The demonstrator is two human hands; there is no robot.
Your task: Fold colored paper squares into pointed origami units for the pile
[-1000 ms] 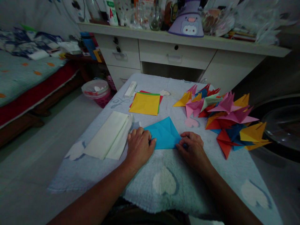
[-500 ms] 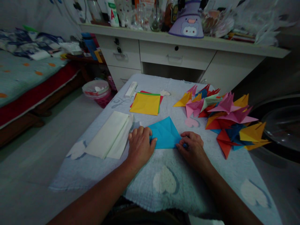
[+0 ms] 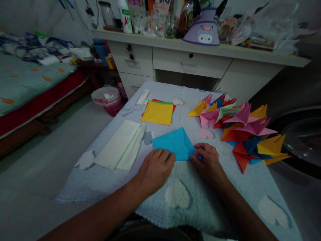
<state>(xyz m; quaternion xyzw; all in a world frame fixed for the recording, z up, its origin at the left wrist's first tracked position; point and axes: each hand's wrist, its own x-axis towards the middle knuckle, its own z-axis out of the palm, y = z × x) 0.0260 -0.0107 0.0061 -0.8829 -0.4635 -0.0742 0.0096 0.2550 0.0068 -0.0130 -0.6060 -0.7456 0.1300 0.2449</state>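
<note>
Hands first, since that's the bit that changed: half a second ago your left hand was covering the left end of the blue sheet, and now it's slid right and a little toward you, along the near edge. That leaves the sheet's left corner out in the open, which it wasn't before. Your left fingers lie close together, bent over that near edge with the tips on the paper; can't tell whether they're pinching it or just pressing down.

Your right hand has barely budged, still parked at the sheet's right corner. Thumb and forefinger curl round with a bit of blue showing between them, but I honestly can't tell if they're clamped on it.

The sheet itself lies at the middle of the worktop, pretty much where it was, with its folded peak pointing away from you. Gap between your hands is narrower now.

Everything else has stayed put, only your view has tipped up slightly. Yellow stack is just beyond the sheet, with green and red edges poking out, and the white box is near it. Pale paper sits left of your hand, cranes are heaped on the right.
</note>
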